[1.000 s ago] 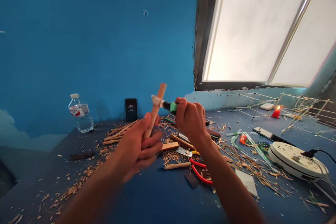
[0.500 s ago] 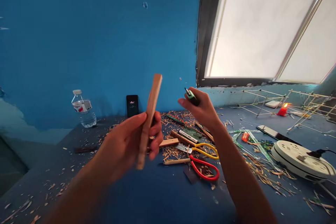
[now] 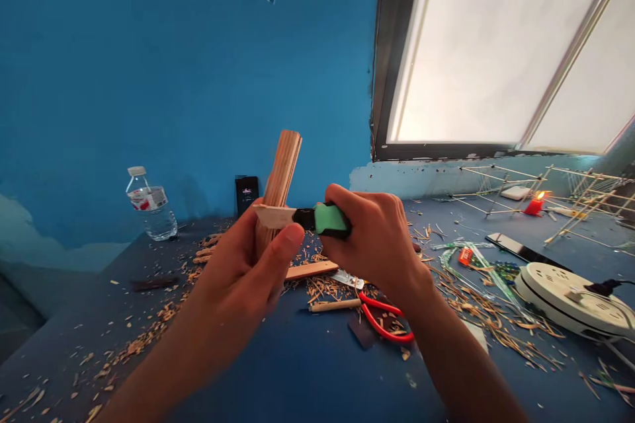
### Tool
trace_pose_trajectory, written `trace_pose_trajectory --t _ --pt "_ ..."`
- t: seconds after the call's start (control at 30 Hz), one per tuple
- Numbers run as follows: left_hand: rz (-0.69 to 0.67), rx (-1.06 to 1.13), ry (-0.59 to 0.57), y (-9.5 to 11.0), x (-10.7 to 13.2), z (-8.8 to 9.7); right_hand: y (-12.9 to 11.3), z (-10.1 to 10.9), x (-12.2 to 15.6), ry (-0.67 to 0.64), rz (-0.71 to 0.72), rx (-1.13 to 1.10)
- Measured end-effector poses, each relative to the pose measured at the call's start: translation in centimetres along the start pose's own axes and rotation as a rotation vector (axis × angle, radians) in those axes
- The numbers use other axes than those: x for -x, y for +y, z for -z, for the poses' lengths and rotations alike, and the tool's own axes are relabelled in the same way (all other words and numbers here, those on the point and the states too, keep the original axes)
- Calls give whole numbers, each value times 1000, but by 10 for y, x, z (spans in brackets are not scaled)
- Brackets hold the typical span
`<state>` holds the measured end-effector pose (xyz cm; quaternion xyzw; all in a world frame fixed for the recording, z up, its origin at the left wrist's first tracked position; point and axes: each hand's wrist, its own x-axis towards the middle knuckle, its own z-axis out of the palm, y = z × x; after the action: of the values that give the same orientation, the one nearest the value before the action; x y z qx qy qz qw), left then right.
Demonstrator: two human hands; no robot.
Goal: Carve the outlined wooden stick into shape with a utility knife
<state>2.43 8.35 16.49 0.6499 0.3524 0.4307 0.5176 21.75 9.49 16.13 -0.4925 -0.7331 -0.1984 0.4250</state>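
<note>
My left hand (image 3: 238,271) is wrapped round a piece of wood (image 3: 284,168), its grooved upper end sticking up, tilted a little to the right. In my right hand (image 3: 372,231) is a knife with a green and black handle (image 3: 331,219). Its blade (image 3: 275,215) lies across the wood, just above my left thumb. Below my hands, red-handled scissors (image 3: 384,324) lie on the table, partly hidden by my right forearm. Near them are a thin wooden-handled tool (image 3: 335,305) and a flat wooden strip (image 3: 311,270).
Wood shavings (image 3: 149,330) litter the dark blue table. At the left stands a water bottle (image 3: 151,205), and a phone (image 3: 247,192) leans on the wall. To the right are a round power strip (image 3: 570,297), another phone (image 3: 526,251), a lit red candle (image 3: 534,203) and thin stick frames (image 3: 496,192).
My right hand has brought the knife left and down onto the wood. My left hand has turned the wood so a broader, grooved face shows, and its thumb has moved up near the blade.
</note>
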Motion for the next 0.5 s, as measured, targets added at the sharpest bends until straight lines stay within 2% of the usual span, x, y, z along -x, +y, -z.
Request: trace_pose_trajectory --t 0.17,0.3,0.5 --pt "-57 -69 31 -12 -8 -2 -2 -6 -2 -115 -43 86" --pt "-102 -108 139 -21 -20 -5 -3 -17 -10 -196 -152 192" --pt "-109 -135 306 -38 -79 -13 11 -50 -38 -275 -310 267"
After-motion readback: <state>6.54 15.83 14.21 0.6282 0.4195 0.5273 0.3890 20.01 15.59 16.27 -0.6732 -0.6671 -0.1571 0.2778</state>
